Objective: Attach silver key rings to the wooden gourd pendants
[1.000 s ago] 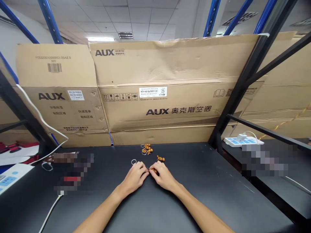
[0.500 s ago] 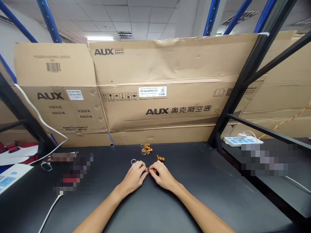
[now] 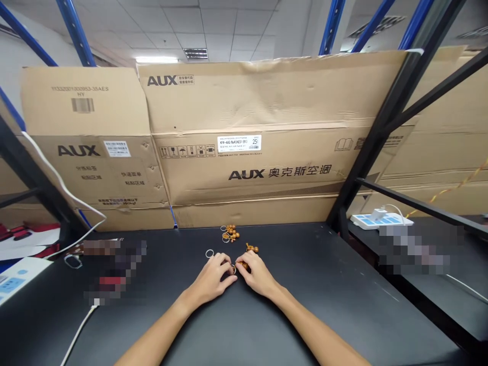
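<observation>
My left hand [image 3: 216, 274] is curled over the black table, its fingertips and thumb closed around a small metal key ring [image 3: 234, 270]. Facing it, my right hand [image 3: 256, 273] pinches a brown gourd-shaped bead pendant [image 3: 244, 265], partly covered by the fingers. Whether ring and pendant are joined is too small to tell. Just beyond the left knuckles lies a loose key ring [image 3: 209, 253]. Another brown pendant [image 3: 252, 248] rests behind my right hand. Farther back sit several brown pendants with rings [image 3: 231, 235].
Cardboard panels [image 3: 247, 112] stand along the table's back edge. A black rack post [image 3: 366, 147] rises at the right. On the left are a white cable [image 3: 78, 330], a blurred-out object [image 3: 114, 272] and a power strip [image 3: 19, 279]. Another power strip [image 3: 366, 221] lies on the right-hand surface.
My left thumb has moved slightly away from its fingers, and the ring now shows between the hands. My right fingertips have shifted a little with the pendant.
</observation>
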Motion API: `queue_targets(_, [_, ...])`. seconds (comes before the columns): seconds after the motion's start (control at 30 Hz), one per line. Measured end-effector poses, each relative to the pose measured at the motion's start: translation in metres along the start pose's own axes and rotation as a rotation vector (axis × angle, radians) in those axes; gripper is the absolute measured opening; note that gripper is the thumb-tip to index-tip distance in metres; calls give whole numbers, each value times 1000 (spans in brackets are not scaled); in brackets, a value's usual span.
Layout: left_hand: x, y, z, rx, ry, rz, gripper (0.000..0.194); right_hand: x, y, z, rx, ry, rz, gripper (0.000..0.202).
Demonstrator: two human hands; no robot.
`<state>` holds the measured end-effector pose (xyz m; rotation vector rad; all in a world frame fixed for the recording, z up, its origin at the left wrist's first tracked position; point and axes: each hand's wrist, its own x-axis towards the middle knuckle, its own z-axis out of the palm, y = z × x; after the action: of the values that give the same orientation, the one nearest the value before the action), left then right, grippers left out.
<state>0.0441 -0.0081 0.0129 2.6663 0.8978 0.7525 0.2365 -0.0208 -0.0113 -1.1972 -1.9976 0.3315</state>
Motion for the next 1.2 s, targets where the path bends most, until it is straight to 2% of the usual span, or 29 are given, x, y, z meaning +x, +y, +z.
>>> queue_targets(0.17, [1, -4, 4, 27, 18, 0, 15, 0, 1, 4, 20, -5, -30, 14])
queue_targets(0.33, [1, 0, -1, -8, -35, 63, 16, 2, 10, 0, -78, 72, 60, 14])
queue_targets(0.43, [1, -1, -1, 15, -8, 63, 14, 4, 13, -6, -129, 109, 99, 16])
queue_targets(0.6, [0, -21, 5, 163, 121, -87, 15, 5, 19, -8, -259, 136, 121, 16])
queue_targets(0.77, [-1, -35, 5, 253, 153, -204, 14, 5, 24, -6, -359, 117, 123, 21])
queue_targets(0.93, [5, -38, 7, 261, 104, -89, 32, 4, 24, -5, -370, 68, 77, 23])
queue_targets(1.03, [11, -44, 11, 280, 58, -107, 40, 4, 24, -4, -363, 34, 81, 23])
queue_targets(1.2, [17, -52, 17, 306, -22, -104, 44, 5, 26, -3, -364, 61, 99, 23])
